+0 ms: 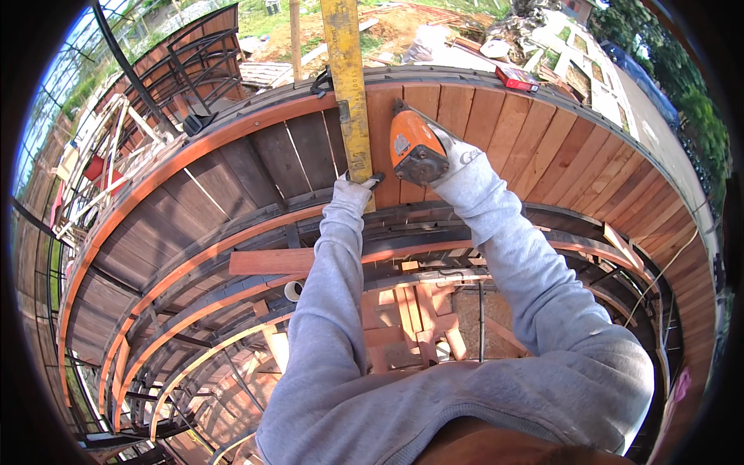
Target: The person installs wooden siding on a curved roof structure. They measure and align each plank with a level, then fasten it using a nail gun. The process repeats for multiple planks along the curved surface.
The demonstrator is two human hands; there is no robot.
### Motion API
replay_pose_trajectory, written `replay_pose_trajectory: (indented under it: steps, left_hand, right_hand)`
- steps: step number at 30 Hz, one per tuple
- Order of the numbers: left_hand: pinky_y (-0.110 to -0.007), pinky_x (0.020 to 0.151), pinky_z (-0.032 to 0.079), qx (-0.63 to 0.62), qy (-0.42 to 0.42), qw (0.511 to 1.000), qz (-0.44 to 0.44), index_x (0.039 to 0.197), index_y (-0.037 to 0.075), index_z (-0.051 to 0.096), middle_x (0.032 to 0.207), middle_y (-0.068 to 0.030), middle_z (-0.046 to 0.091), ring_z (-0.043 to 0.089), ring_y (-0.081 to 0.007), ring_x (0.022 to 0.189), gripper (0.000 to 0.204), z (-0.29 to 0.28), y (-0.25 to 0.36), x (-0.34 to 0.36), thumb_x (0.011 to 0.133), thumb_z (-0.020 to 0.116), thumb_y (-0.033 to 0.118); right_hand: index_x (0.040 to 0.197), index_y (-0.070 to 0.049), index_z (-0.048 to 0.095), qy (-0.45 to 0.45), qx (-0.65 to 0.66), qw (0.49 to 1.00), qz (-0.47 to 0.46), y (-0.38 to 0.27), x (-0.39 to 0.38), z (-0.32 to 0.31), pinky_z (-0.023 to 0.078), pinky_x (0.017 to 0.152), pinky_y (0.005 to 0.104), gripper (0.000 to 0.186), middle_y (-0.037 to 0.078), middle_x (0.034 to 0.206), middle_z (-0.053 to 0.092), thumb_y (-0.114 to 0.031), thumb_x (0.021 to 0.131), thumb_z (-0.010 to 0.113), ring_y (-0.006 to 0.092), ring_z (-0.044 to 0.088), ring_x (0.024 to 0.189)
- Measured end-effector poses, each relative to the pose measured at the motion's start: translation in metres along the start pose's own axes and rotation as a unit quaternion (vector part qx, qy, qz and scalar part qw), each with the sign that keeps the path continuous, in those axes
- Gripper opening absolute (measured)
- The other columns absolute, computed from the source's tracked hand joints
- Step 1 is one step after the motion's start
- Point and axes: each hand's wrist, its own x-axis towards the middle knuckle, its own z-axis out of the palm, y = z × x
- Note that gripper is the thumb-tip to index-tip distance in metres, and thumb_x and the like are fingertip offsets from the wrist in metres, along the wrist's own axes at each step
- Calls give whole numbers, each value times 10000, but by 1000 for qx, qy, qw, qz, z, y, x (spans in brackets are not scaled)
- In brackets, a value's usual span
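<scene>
My left hand (359, 191), in a light glove with dark fingertips, grips the lower end of a long, worn yellow bar with dark markings (348, 85), which looks like a spirit level. The bar lies across the curved row of boards, and its far end runs out past the edge. Just right of it, my right hand (457, 160), also gloved, is closed on an orange and black power tool (416, 146), which looks like a drill. Its dark nose points away from me, over a reddish wooden board (383, 132). The tool hides its own handle and most of my right fingers.
Reddish boards (535, 147) curve off to the right, dark weathered boards (232, 170) to the left. A red box (517, 78) sits on the far rim. A loose plank (271, 262) lies across the curved frames beneath, where a white cup-like thing (293, 291) stands. Gaps open between the frames.
</scene>
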Motion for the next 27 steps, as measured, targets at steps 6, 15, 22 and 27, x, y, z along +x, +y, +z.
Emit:
replay_pose_trajectory:
  steps: [6, 15, 22, 27]
  left_hand:
    - [-287, 654, 541, 8, -44, 996, -74, 1118, 23, 688, 927, -66, 737, 678, -129, 745, 337, -4, 33, -9, 823, 814, 125]
    - [-313, 605, 539, 47, -8, 997, -63, 1088, 0, 696, 854, -85, 728, 666, -155, 675, 399, 0, 16, -2, 793, 853, 218]
    - [-308, 555, 532, 17, -11, 998, -67, 1099, 9, 691, 860, -74, 730, 657, -148, 651, 370, -2, 13, -1, 798, 850, 154]
    - [-295, 542, 522, 3, -14, 998, -68, 1109, 7, 689, 864, -69, 731, 642, -129, 634, 356, 0, 19, -3, 811, 835, 133]
  right_hand:
    - [1261, -95, 579, 34, -35, 998, -31, 4, -2, 5, 548, 848, 419, 437, 172, 1062, 692, -187, 845, 677, 373, 668, 982]
    - [1239, -91, 597, 56, -20, 998, -33, -1, 1, 3, 551, 842, 417, 423, 170, 1065, 695, -157, 830, 680, 366, 669, 986]
    - [1226, -81, 600, 39, -12, 999, -16, 5, 2, 6, 552, 836, 409, 420, 167, 1045, 697, -169, 826, 694, 361, 672, 978]
    - [1234, -81, 598, 43, 9, 999, -18, -3, 2, 5, 553, 850, 403, 429, 169, 1071, 693, -187, 833, 705, 360, 670, 997]
